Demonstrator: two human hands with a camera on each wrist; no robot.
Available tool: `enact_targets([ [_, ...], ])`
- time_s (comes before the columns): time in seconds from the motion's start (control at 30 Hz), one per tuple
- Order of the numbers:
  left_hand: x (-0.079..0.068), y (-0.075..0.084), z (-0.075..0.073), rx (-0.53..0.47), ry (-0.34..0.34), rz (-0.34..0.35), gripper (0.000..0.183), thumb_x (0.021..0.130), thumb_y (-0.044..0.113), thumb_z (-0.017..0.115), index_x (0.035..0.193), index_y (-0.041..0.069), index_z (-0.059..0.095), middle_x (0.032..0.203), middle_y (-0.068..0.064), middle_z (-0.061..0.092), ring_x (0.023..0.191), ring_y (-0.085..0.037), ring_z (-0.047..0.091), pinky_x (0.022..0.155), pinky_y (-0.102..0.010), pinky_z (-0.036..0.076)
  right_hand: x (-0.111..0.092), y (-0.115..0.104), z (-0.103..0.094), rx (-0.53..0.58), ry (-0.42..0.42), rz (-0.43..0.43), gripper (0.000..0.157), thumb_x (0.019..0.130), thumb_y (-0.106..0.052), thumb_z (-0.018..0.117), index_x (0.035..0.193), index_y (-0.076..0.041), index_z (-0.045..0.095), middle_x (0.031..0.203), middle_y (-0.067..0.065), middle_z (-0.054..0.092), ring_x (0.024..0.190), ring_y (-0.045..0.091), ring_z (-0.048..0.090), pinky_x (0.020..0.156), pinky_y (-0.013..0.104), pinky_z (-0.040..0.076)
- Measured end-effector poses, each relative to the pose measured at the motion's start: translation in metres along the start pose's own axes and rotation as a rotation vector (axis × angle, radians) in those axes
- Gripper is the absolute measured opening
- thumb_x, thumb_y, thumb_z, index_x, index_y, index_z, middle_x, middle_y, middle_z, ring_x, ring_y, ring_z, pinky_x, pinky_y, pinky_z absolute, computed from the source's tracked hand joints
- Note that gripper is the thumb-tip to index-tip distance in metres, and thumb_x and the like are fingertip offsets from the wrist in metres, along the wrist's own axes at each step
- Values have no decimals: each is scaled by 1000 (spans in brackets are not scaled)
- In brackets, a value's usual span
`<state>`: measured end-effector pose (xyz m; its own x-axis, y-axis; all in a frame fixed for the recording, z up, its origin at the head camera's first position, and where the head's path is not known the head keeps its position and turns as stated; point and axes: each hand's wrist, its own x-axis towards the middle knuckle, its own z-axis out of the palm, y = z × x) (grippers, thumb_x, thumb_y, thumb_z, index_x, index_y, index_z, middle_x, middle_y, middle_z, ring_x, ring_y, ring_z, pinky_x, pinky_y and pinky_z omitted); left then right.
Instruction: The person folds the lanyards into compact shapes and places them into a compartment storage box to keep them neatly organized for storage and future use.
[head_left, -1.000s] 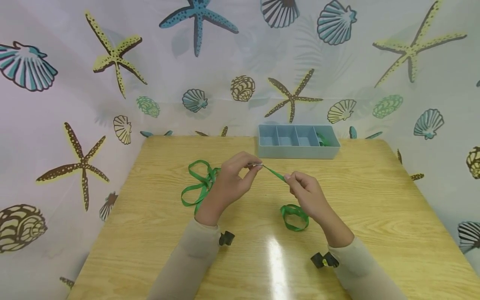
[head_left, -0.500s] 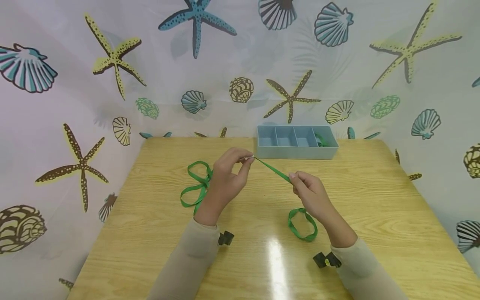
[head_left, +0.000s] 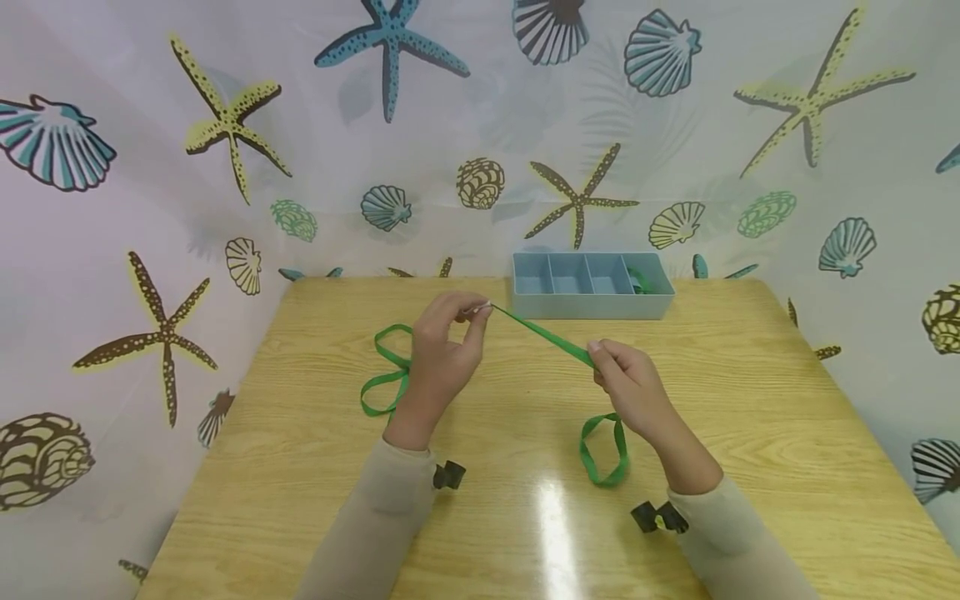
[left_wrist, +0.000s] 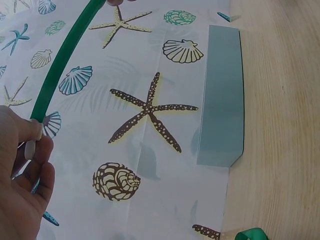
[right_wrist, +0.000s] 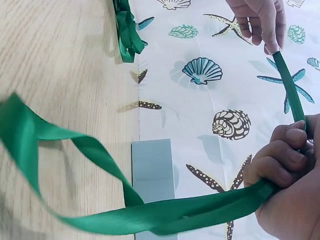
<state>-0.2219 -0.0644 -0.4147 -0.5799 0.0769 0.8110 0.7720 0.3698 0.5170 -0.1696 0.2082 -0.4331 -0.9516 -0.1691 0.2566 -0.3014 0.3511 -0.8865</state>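
A green ribbon (head_left: 546,334) runs taut between the two hands, sloping down to the right in the head view. At its upper end, the thumb and fingertips of my left hand (head_left: 444,350) pinch it, with a small whitish bit showing there. My right hand (head_left: 637,390) grips the ribbon with curled fingers, thumb on top. From the right hand a loose loop of the ribbon (right_wrist: 172,215) hangs down, large in the right wrist view. In the left wrist view the ribbon (left_wrist: 62,65) rises from the left fingertips.
A heap of green ribbon loops (head_left: 384,392) lies on the wooden table (head_left: 315,492), partly behind the left hand. At the back stands a blue-grey divided tray (head_left: 592,307), with green ribbon (head_left: 641,282) in its right compartment. A shell-patterned cloth (head_left: 435,142) surrounds the table.
The left hand has moved left and slightly away, and the right hand a little to the right. The stretch of ribbon between them has lengthened. The hanging loop has swung and become narrower.
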Motion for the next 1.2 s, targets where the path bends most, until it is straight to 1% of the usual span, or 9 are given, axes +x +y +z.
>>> enact_targets([
  [0.17,1,-3,-3,-2,42,-3,10,101,9,73,107,2,76,100,-13,75,85,-24,70,82,-39,58,-2,0,-4,-23,11,9,52,117,-26,43,71,0,44,59,-1,37,52,14,29,53,28,31],
  [0.4,1,-4,-4,-10,37,-13,13,102,10,72,108,0,76,101,-12,75,86,-24,70,84,-38,58,-3,1,-7,-28,17,-9,50,116,-24,45,72,-1,46,61,-1,39,52,16,30,54,30,33],
  [0.57,1,-5,-4,-13,58,-24,13,102,10,71,109,0,76,102,-13,75,86,-25,70,83,-38,58,-3,3,-8,-27,5,-7,50,116,-24,45,72,-1,45,60,0,38,51,17,28,54,31,33],
  [0.77,3,-5,-5,-5,116,-33,12,101,9,73,107,-1,77,100,-16,74,85,-28,70,82,-41,59,-5,3,-10,-44,10,-4,50,116,-24,46,71,-2,46,60,-1,38,52,15,29,54,30,33],
  [0.93,2,-7,-6,-7,156,-52,11,101,8,74,107,0,77,99,-16,74,85,-28,69,81,-43,59,-6,4,-13,-59,19,10,50,116,-25,46,72,0,48,60,-2,37,52,15,29,54,29,33],
  [1.07,2,-8,-7,-12,190,-72,11,100,8,74,107,-1,76,98,-15,74,86,-28,68,81,-41,58,-6,6,-15,-78,24,21,51,116,-27,46,72,-1,49,60,-2,38,51,14,30,53,30,33],
  [1.2,3,-8,-9,-3,242,-92,11,101,9,73,107,0,76,97,-15,73,87,-28,68,82,-39,57,-7,9,-19,-94,29,19,53,116,-29,45,70,-4,45,57,-2,36,48,15,28,50,31,32],
])
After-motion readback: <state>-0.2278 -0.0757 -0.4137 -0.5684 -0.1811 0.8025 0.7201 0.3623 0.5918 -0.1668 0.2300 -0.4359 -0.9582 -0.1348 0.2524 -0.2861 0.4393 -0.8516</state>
